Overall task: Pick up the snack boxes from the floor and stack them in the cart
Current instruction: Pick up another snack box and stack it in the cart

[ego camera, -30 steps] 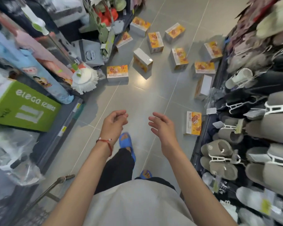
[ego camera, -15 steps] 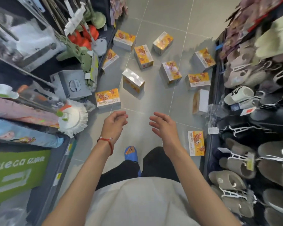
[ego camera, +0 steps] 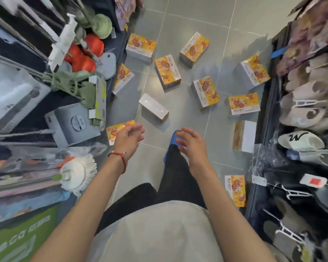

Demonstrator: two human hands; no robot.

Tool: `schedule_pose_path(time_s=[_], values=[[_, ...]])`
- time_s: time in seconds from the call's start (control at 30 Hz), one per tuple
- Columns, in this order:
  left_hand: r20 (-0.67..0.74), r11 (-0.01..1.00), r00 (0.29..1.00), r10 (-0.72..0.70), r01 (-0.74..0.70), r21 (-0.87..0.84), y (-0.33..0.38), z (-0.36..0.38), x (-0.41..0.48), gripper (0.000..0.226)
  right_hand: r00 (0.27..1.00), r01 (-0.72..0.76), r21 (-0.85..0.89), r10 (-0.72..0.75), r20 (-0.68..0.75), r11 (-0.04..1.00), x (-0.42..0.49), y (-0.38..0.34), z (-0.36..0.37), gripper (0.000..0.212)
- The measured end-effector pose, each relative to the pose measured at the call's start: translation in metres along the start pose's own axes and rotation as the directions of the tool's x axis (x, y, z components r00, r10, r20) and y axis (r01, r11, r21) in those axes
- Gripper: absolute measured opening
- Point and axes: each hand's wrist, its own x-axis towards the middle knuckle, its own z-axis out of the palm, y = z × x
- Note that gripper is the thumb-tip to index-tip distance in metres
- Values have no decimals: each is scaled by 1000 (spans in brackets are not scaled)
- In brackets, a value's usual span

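Your left hand point(ego camera: 128, 138) and your right hand point(ego camera: 190, 143) are both held out in front of you over the grey tiled floor point(ego camera: 187, 19), empty, with the fingers loosely curled and gripping nothing. The snack boxes all lie scattered on that floor. The nearest box point(ego camera: 113, 132) shows just past your left fingertips, and your left hand covers part of its orange face. The white-sided box point(ego camera: 153, 107) sits ahead, between your two hands. The upright box point(ego camera: 244, 136) stands on its side to the right of your right hand, against the foot of the slipper rack point(ego camera: 301, 140). The flat box point(ego camera: 235, 190) lies back beside your right forearm, near the same rack. Seven more boxes are spread well beyond both hands, among them the centre box point(ego camera: 167, 71) and the right-hand box point(ego camera: 242, 103). A blue slipper point(ego camera: 171, 140) on your forward foot peeks out from behind your right fingers. A white mop head point(ego camera: 78, 172) sits to the left of your left wrist.
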Motion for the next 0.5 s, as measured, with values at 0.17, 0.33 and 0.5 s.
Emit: schedule_pose_path(time_s=[0.17,0.33,0.5], values=[[-15,993,993,-113,114,15,49,28,82,21,999,-51,-62,52,-1,997,84,-49,19,28],[-45,972,971,-237,237,1,79,41,168,16,988,-154,-69,152,-38,986,150,-66,47,28],[10,948,950,-312,310,76,79,49,258,21,978,-192,-35,189,-85,981,217,-59,71,27]])
